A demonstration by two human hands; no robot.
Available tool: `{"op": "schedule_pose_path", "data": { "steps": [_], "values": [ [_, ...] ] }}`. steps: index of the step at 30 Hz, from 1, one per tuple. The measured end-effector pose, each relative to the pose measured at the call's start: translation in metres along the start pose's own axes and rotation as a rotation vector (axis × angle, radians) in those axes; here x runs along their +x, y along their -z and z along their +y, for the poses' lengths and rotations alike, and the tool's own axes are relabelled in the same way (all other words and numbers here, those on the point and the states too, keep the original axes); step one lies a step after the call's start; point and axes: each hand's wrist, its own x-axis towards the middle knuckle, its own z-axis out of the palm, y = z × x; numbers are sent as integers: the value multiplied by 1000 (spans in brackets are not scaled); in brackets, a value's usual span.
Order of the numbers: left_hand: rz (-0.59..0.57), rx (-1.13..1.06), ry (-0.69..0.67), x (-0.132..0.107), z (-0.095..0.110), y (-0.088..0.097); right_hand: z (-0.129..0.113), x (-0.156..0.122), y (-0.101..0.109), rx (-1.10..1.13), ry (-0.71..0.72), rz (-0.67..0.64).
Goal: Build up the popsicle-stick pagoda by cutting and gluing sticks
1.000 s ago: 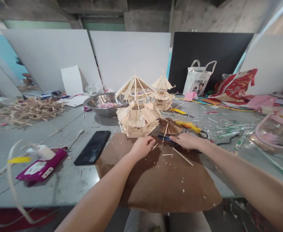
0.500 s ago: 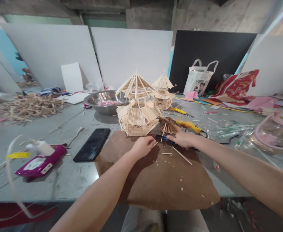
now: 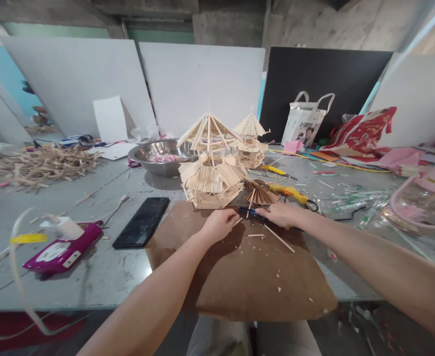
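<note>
My left hand (image 3: 220,225) is closed, thumb and fingers pinching a short pale wooden stick (image 3: 238,221) low over the brown board (image 3: 262,282). Facing it, my right hand (image 3: 281,215) is wrapped around a slim dark blue and black hand tool (image 3: 250,211) whose tip points left; its exact kind is too small to make out. The tip lies close to the fingers of my left hand. Just behind them stands a stick-built pavilion model (image 3: 213,180) with a pointed open-rafter roof. One long stick (image 3: 279,239) and a short stick piece (image 3: 256,235) lie on the board.
Behind stand a smaller stick tower (image 3: 252,143) and a metal bowl (image 3: 154,165). A yellow glue gun (image 3: 289,192) lies beside a brown pleated fan (image 3: 264,195). Left are a phone (image 3: 141,222), a purple power strip (image 3: 63,252) and a heap of sticks (image 3: 50,165).
</note>
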Motion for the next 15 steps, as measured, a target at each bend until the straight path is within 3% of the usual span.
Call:
{"op": "schedule_pose_path", "data": {
  "steps": [3, 7, 10, 15],
  "values": [
    [27, 30, -23, 1, -1, 1, 1, -2, -3, -16, -14, 78],
    [156, 47, -27, 1, -2, 3, 1, -8, -13, -68, 20, 286],
    [240, 5, -3, 0, -2, 5, -1, -14, -23, -142, 11, 368],
    [229, 47, 13, -2, 3, 4, -8, -22, -33, -262, 83, 508]
  ]
}}
